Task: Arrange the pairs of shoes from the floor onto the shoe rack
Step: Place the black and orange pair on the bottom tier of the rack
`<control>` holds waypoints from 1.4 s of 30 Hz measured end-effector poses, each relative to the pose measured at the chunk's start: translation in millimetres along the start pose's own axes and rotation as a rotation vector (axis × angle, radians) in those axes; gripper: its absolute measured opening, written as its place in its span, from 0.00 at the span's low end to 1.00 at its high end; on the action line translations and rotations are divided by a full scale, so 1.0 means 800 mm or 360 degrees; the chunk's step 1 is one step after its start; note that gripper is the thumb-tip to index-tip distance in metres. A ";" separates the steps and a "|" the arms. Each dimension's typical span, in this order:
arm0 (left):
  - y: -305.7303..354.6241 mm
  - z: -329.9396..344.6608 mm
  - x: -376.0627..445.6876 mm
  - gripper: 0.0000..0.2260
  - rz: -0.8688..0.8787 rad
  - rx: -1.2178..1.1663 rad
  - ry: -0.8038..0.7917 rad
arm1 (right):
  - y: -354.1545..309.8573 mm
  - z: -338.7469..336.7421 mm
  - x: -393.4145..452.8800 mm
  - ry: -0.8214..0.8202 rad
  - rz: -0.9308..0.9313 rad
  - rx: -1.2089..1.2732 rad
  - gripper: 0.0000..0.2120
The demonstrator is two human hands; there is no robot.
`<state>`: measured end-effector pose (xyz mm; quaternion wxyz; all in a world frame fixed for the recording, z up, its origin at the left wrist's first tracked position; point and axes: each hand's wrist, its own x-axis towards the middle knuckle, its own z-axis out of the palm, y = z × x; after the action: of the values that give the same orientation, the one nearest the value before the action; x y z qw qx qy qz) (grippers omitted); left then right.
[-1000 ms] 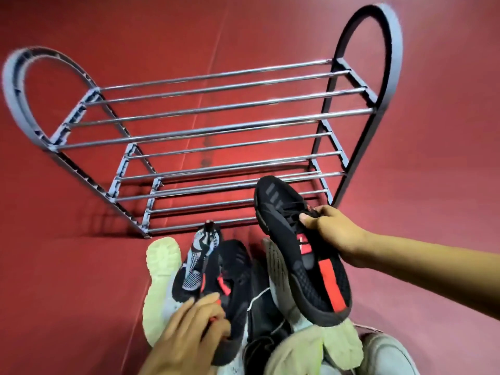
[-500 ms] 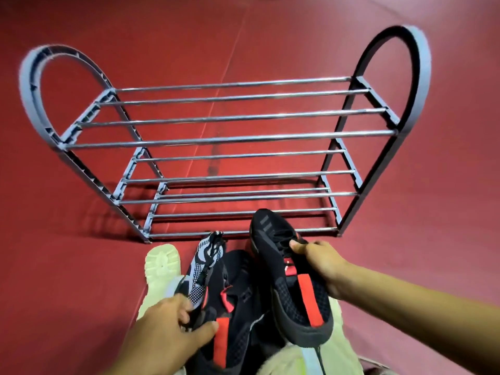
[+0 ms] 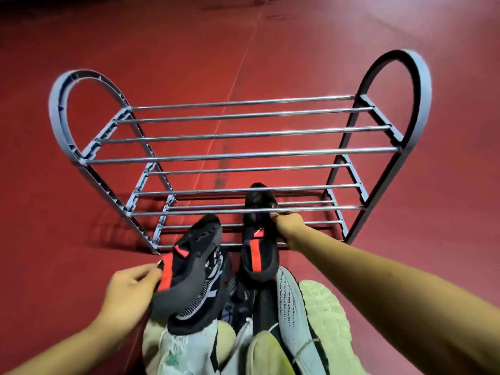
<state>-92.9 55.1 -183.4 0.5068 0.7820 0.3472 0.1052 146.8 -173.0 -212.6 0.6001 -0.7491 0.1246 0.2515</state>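
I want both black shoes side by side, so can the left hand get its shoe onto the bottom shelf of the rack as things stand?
Probably yes. The left hand grips its black shoe just in front of the shoe rack, and the bottom rails left of the right hand's shoe look bare. Nothing visibly blocks that gap.

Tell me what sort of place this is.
Probably an indoor room at home, perhaps an entryway, though little shows. A red floor fills the view, a low shoe rack with metal bars stands on it, and a heap of sneakers lies in front.
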 end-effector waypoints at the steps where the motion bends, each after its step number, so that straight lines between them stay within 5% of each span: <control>1: 0.004 0.006 0.007 0.09 0.0016 0.0026 0.0079 | -0.001 -0.001 0.001 0.0006 -0.0019 -0.0181 0.09; 5: 0.023 0.031 0.056 0.09 0.0001 0.0250 0.0478 | -0.010 -0.002 -0.008 0.0008 -0.0123 -0.0808 0.14; 8: 0.019 0.050 0.089 0.12 -0.0024 0.0443 0.0506 | -0.005 0.015 -0.017 0.0018 -0.0039 -0.0724 0.18; 12: 0.015 0.063 0.110 0.10 0.0030 0.0579 0.0588 | 0.012 0.034 -0.034 0.0067 0.0111 -0.0823 0.46; 16: -0.002 0.061 0.124 0.10 0.0070 0.0727 0.0634 | 0.034 0.038 -0.049 0.0067 0.0070 -0.0755 0.44; 21: -0.012 0.060 0.166 0.10 0.0136 0.0802 0.0566 | 0.051 0.037 -0.066 -0.0362 -0.0143 -0.1286 0.62; 25: -0.037 0.071 0.161 0.13 -0.0078 0.0722 0.0384 | 0.057 0.046 -0.062 -0.0267 -0.0229 -0.1501 0.49; 29: -0.064 0.090 0.110 0.28 -0.0225 0.0425 0.0247 | 0.056 0.047 -0.063 -0.0226 -0.0421 -0.1492 0.29; 33: -0.067 0.094 0.090 0.41 -0.0036 0.0669 0.0155 | 0.044 0.051 -0.060 -0.0251 -0.0717 -0.1502 0.21; 42: -0.054 0.075 0.112 0.15 0.0043 0.1028 0.0073 | 0.004 0.096 -0.032 -0.0108 -0.0727 -0.1300 0.13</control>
<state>-15.1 80.7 -265.6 0.2231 0.9044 0.3636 0.0137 106.3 -103.1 -213.5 0.2998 -0.9236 -0.1723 0.1657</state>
